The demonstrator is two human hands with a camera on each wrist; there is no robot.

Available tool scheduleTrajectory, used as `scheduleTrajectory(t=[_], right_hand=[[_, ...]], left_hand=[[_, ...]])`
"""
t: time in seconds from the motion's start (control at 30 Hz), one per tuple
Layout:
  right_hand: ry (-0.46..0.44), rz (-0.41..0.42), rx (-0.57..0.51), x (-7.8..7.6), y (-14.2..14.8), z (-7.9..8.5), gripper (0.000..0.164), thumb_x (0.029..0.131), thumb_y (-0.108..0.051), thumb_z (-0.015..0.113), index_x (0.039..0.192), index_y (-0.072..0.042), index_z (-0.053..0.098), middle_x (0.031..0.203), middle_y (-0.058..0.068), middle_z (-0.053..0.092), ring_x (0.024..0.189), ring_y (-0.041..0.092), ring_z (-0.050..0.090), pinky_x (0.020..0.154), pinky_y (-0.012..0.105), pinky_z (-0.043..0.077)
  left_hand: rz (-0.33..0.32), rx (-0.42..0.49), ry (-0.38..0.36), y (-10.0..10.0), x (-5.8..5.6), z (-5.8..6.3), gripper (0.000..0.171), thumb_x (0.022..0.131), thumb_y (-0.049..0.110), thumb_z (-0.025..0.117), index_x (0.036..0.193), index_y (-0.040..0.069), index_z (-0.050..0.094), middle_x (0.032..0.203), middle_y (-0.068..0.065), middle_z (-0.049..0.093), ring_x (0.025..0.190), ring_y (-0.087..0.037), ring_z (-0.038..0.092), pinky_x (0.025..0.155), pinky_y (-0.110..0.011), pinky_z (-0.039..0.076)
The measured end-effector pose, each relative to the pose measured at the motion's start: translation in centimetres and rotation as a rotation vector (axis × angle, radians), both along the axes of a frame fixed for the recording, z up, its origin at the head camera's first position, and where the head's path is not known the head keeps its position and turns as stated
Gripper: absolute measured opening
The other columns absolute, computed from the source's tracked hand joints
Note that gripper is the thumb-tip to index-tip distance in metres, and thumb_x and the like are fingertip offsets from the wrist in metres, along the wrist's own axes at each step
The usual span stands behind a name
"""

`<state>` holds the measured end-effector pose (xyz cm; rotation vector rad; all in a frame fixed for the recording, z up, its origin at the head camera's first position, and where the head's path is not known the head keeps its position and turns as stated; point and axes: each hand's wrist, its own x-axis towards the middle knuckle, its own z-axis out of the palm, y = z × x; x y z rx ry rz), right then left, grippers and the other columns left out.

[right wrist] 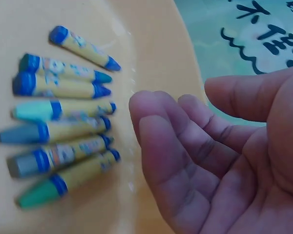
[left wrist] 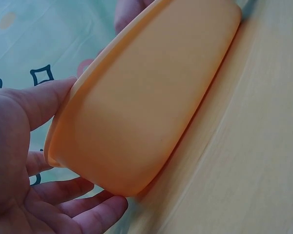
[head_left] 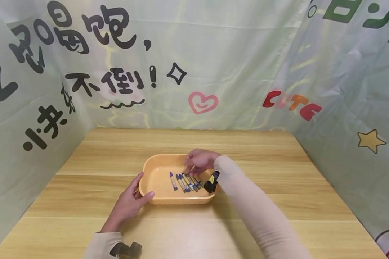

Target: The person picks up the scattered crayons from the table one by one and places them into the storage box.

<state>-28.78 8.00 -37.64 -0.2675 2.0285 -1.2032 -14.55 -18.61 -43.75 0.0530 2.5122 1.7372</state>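
Note:
A shallow orange plastic tray (head_left: pixel 178 200) rests on the table. My left hand (head_left: pixel 128 203) grips its left end, thumb over the rim and fingers against the outer wall, which the left wrist view shows close up. Inside lie several crayons in yellow printed wrappers. One dark blue crayon (right wrist: pixel 84 48) lies slightly apart; the others, with a green crayon (right wrist: pixel 71 180) at the end, sit side by side in a row. Over the tray's far side hovers my right hand (head_left: pixel 201 160), fingers loosely bent and holding nothing. It is just beyond the crayons' far ends.
The wooden table (head_left: pixel 262 147) extends around the tray on all sides. Pale green printed cloth (head_left: pixel 240 64) hangs as walls at the back, left and right. A small black camera (head_left: pixel 211 181) on the right wrist hangs over the tray's right end.

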Motion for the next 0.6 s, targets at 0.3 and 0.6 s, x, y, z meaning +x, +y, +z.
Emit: scheduleTrajectory(t=[0.3, 0.6], right_hand=[[0.028, -0.102, -0.06, 0.0, 4.8, 1.4, 0.028, 0.102, -0.012, 0.049, 0.121, 0.009, 0.048, 0.096, 0.014, 0.059, 0.071, 0.02, 0.064, 0.067, 0.032, 0.057], [0.099, -0.196, -0.008, -0.3, 10.5, 0.6, 0.027, 0.102, -0.017, 0.05, 0.114, 0.007, 0.048, 0.095, 0.014, 0.06, 0.076, 0.021, 0.063, 0.072, 0.035, 0.057]], left_hand=[[-0.006, -0.005, 0.011, 0.0, 0.0, 0.0, 0.091, 0.087, 0.031, 0.075, 0.156, 0.011, 0.018, 0.156, -0.017, 0.025, 0.136, -0.032, 0.036, 0.103, -0.035, 0.039], [-0.012, 0.013, 0.001, 0.0, 0.1, 0.0, 0.092, 0.087, 0.031, 0.075, 0.156, 0.012, 0.017, 0.156, -0.018, 0.024, 0.136, -0.031, 0.036, 0.103, -0.034, 0.04]])
